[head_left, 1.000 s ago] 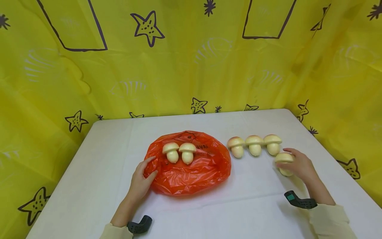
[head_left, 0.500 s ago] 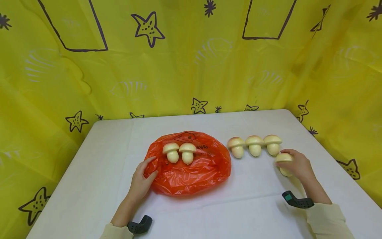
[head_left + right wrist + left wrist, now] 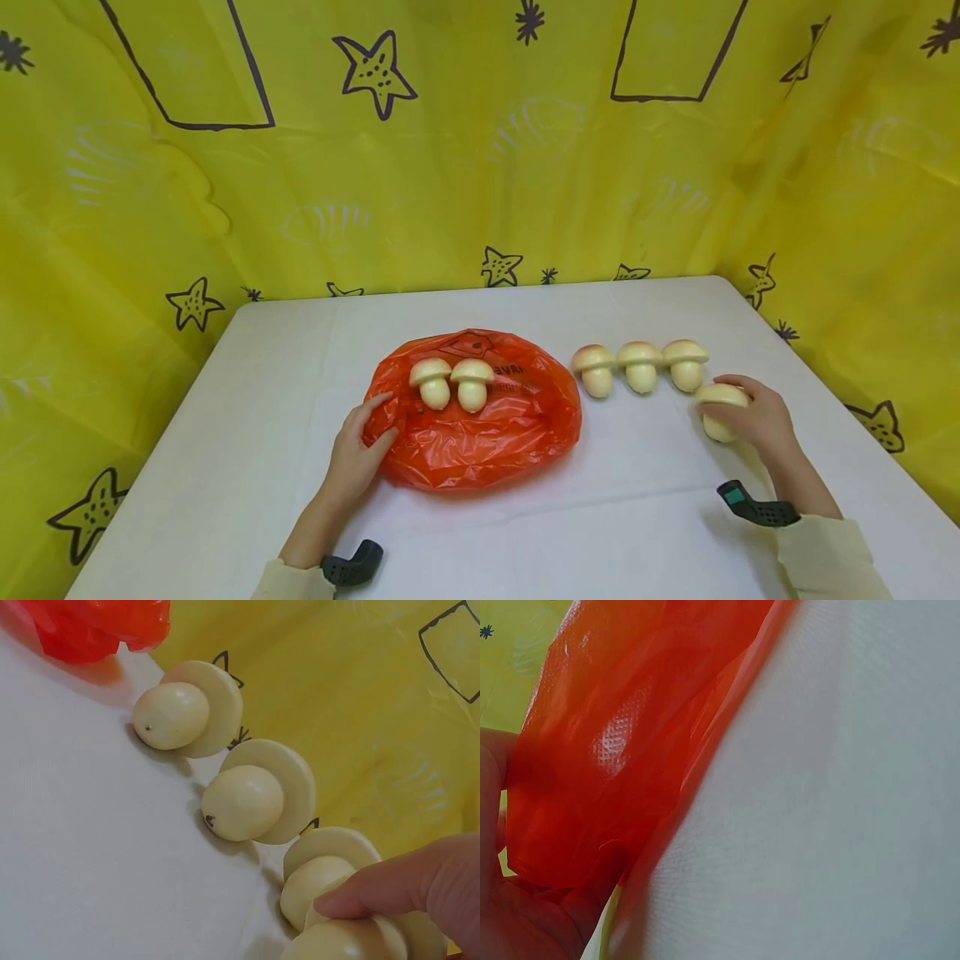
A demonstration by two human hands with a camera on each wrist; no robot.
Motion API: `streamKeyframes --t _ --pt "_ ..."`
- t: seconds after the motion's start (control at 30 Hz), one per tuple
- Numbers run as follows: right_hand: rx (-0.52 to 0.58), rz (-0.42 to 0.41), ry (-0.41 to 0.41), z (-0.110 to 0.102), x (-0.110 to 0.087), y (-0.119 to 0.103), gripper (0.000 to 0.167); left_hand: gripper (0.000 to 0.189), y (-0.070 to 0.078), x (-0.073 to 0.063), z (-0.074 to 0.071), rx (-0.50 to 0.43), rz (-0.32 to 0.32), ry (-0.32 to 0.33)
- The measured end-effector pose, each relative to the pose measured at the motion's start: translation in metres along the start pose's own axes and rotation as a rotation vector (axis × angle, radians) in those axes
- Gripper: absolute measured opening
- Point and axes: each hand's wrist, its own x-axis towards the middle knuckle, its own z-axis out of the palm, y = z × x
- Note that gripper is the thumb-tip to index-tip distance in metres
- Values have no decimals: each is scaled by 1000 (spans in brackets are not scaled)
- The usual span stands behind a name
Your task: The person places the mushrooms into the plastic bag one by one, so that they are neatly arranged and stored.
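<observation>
My left hand [image 3: 357,450] holds the left edge of an orange-red plastic bag [image 3: 480,454], thumb and fingers at its rim. In the left wrist view the shiny bag [image 3: 622,750] fills the space beside the fingers. Two cream toy mushrooms [image 3: 472,393] lie side by side on the bag's red film. On the right, my right hand [image 3: 759,417] grips another toy mushroom [image 3: 722,396] by its cap. In the right wrist view the thumb [image 3: 375,892] presses across this mushroom [image 3: 341,943], close in front of the end one of a row.
Three more toy mushrooms [image 3: 640,367] lie in a row right of the bag, caps toward the back. Everything lies on a white table [image 3: 540,542]. A yellow curtain [image 3: 450,167] with starfish drawings hangs behind and along both sides.
My right hand shifts only slightly around the mushroom it grips. The left hand, bag and other mushrooms stay in place.
</observation>
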Motion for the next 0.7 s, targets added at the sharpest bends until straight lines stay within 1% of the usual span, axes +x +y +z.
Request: streamKeyframes --t 0.2,0.37,0.6,0.7 --pt "64 3 2 3 -3 0 63 46 -2 1 1 0 -1 3" --pt "89 8 -6 3 -6 -4 65 46 -2 1 0 5 6 5" --pt "120 17 -24 6 -8 -10 67 44 -2 0 0 13 79 35" --pt "121 2 -29 7 -9 -13 66 44 -2 0 0 9 77 34"
